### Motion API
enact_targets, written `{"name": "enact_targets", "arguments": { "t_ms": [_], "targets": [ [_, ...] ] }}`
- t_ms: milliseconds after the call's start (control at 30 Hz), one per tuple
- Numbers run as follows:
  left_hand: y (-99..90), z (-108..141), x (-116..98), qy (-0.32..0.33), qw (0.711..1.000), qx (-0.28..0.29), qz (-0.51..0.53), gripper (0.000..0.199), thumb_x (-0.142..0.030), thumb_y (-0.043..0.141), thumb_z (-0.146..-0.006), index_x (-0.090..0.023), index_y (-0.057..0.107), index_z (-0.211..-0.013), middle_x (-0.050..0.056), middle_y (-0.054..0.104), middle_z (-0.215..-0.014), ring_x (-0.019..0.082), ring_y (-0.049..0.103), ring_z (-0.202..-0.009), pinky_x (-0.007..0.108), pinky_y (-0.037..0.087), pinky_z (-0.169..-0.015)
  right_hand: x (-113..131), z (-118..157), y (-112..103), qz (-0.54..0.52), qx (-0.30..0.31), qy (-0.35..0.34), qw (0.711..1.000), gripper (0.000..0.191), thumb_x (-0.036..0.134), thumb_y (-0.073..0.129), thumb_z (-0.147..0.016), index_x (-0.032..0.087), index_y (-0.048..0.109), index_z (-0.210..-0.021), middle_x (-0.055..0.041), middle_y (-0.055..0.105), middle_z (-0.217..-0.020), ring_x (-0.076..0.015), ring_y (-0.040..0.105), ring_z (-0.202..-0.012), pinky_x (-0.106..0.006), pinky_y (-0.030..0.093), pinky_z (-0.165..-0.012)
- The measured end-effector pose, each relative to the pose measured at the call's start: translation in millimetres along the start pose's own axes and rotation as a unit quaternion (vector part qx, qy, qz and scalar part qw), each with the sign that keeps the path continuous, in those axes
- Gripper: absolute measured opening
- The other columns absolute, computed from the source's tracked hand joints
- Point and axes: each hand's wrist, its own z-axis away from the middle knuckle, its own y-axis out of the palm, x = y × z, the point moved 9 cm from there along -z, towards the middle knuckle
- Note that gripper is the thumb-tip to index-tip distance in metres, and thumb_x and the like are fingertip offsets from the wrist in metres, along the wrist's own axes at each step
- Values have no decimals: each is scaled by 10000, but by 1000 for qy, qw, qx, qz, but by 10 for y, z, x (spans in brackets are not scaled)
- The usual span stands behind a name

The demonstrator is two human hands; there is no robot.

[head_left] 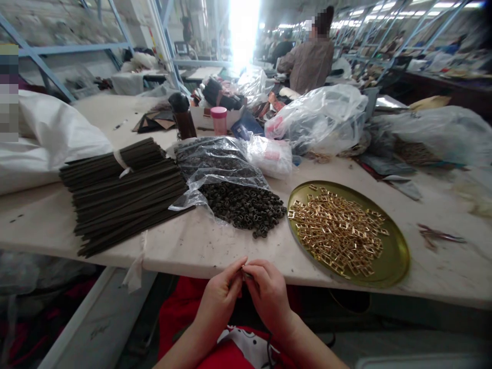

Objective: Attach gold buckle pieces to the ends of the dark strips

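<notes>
Close together at the table's front edge, my left hand and my right hand are both closed in a pinch. A tiny dark piece shows between the fingertips, mostly hidden and too small to name. Just beyond them lies a heap of small dark loops, spilling from a clear plastic bag. To the right, a round gold-coloured tray holds many small gold metal buckles. On the left is a stack of long dark strips, part of it tied with a white band.
Behind the heap stand a dark bottle and a pink-lidded jar. Pliers lie right of the tray. Clear plastic bags crowd the back, and white sheeting covers the left. Another person is farther off.
</notes>
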Motion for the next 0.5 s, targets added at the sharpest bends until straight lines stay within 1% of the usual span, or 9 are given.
{"name": "enact_targets", "arguments": {
  "t_ms": [100,233,300,367,433,500],
  "targets": [
    [-9,-28,-12,3,1000,-8,-16,434,-372,436,-844,-168,550,-1209,-10,543,-616,127,478,-557,220,389,-553,-52,0,55,-29,22,18,999,172,161,415,-866,201,581,-840,-67,663,-812,-177,611,-743,-314,488,-668],
    [-18,-36,-53,17,1000,-15,-20,395,-358,454,-833,-179,592,-1157,11,605,-694,127,491,-564,226,403,-569,-169,34,144,-72,59,78,993,144,190,424,-865,200,566,-836,-55,663,-784,-173,614,-718,-302,479,-663],
    [-45,-37,-52,19,999,-28,-12,372,-358,475,-820,-182,617,-1116,7,597,-674,127,489,-561,225,402,-566,-215,54,153,-86,71,97,989,122,223,445,-865,200,563,-849,-45,657,-775,-168,610,-710,-288,472,-654],
    [-83,-47,-18,12,999,-42,11,349,-376,494,-807,-176,644,-1051,-4,567,-629,122,479,-549,219,391,-546,-257,38,122,-96,77,98,988,123,265,459,-865,198,562,-871,-39,649,-778,-164,602,-711,-278,464,-654],
    [-124,-64,45,-10,997,-58,47,355,-411,507,-793,-160,651,-999,-27,506,-552,108,444,-504,208,361,-501,-333,-38,43,-93,65,93,989,159,291,435,-879,189,557,-882,-38,632,-775,-160,587,-714,-270,452,-656],
    [-136,-83,110,-42,994,-62,86,389,-449,516,-776,-146,637,-989,-54,439,-488,87,383,-442,193,305,-440,-457,-164,-20,-54,53,96,993,195,288,401,-897,179,560,-873,-41,608,-771,-159,566,-720,-268,433,-659]
  ]
}}
